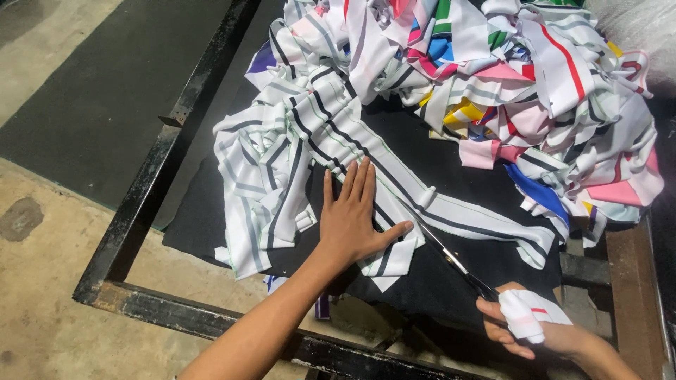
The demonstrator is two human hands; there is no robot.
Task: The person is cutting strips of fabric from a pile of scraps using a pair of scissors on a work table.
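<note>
A striped fabric strip [394, 204], white with black and grey lines, is being cut with scissors [451, 257] on a black cloth-covered bench [451, 162], as seen from above by a head-worn camera. The left hand [352, 222] is laid flat and open on the strip, fingers spread, pressing it down against the black cloth. The right hand [524, 320] is closed around the scissor handles, which are wrapped in a scrap of white cloth; the long blades are pointed up and away from that hand, toward the thumb of the left hand, with the tips at the edge of the strip. Whether the blades are parted cannot be told. The step in hand appears to be trimming along the strip; the next cut would seem to call for the cloth to be kept taut and the left thumb kept out of the blade path.

Beyond the left hand, a large heap of fabric offcuts [507, 84] is piled, in white, pink, blue, yellow, green and red stripes. The bench is edged by a worn black metal frame [141, 204], rusted near the corner. Below and to the left of the arms, a stained concrete floor [42, 281] is seen, with a dark mat [91, 105] lying farther off
</note>
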